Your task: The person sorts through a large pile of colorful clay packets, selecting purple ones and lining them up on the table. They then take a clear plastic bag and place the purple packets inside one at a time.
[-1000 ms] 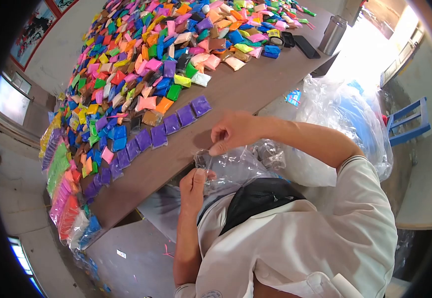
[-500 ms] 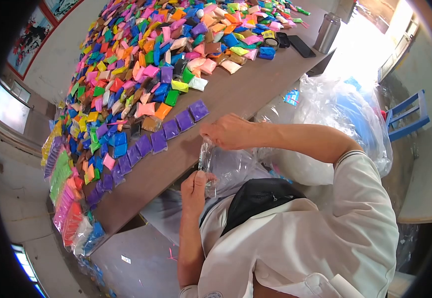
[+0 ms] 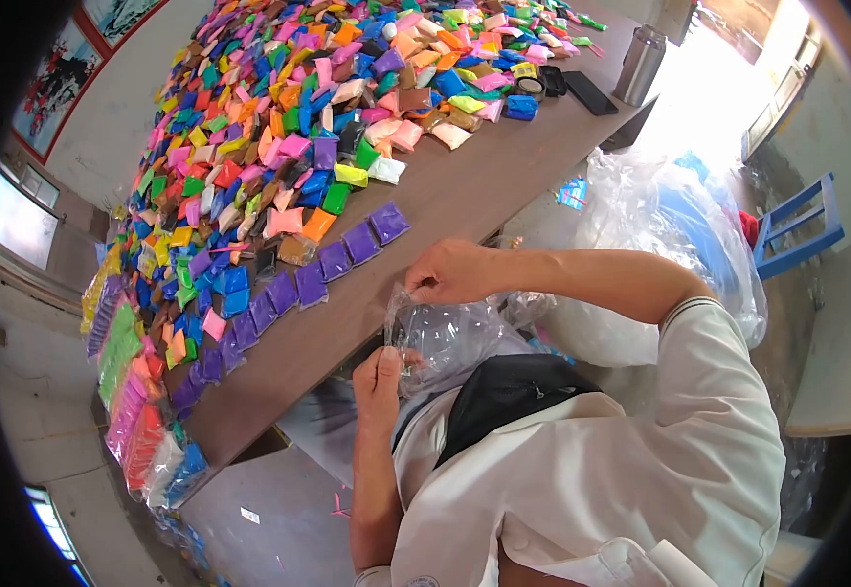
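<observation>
A clear plastic bag (image 3: 445,338) is stretched between my two hands over my lap, beside the table's near edge. My right hand (image 3: 450,272) is closed on its upper edge, fingers pinched together. Lower down, my left hand (image 3: 379,380) grips the bag's other side, thumb up; part of its fingers shows through the plastic. Nothing can be made out inside the bag. A row of purple packets (image 3: 335,259) lies on the brown table (image 3: 474,171) just beyond my hands.
A large heap of small coloured packets (image 3: 279,127) covers the table's far side. Bundled packets (image 3: 137,391) lie at the left end. A phone (image 3: 590,93) and a steel flask (image 3: 641,67) stand at the right end. Big clear bags (image 3: 631,235) and a blue chair (image 3: 802,225) are right.
The bag's mouth has spread wider between my hands. My right hand has shifted slightly down and right, and my left hand slightly down.
</observation>
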`<state>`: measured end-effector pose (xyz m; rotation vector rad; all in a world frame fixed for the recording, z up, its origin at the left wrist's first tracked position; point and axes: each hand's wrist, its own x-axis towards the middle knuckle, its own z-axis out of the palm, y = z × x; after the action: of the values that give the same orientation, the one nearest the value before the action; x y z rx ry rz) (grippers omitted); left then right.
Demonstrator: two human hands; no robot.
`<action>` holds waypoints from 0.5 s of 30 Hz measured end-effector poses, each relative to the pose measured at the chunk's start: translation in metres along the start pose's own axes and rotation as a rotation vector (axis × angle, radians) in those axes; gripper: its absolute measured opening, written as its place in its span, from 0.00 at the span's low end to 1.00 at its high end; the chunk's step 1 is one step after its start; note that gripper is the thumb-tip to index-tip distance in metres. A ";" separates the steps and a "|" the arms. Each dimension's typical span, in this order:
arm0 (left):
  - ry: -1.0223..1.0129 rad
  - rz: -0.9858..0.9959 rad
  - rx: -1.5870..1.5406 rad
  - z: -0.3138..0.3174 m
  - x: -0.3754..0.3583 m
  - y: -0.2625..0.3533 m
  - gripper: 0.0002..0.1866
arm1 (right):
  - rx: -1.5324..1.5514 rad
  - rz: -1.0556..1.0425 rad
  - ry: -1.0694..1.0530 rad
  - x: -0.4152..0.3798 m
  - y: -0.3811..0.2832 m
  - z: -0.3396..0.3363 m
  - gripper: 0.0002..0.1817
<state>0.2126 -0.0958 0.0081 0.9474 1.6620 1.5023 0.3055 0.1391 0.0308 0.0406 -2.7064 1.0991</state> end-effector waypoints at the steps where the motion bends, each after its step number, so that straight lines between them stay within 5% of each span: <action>1: 0.003 0.012 0.007 0.000 0.000 0.000 0.22 | -0.016 0.013 0.017 0.001 -0.002 0.001 0.08; 9: 0.030 -0.015 0.042 0.001 0.001 -0.003 0.23 | -0.430 0.072 -0.042 0.013 -0.017 -0.023 0.07; 12: 0.034 -0.022 0.022 0.003 0.001 -0.002 0.23 | -0.093 -0.036 0.026 0.017 -0.004 -0.031 0.11; 15: 0.056 -0.048 0.006 0.000 -0.002 -0.009 0.23 | 0.178 0.134 -0.188 0.011 -0.003 -0.052 0.14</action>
<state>0.2129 -0.0987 -0.0005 0.8699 1.7181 1.5045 0.3055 0.1737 0.0716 -0.0093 -2.7999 1.4416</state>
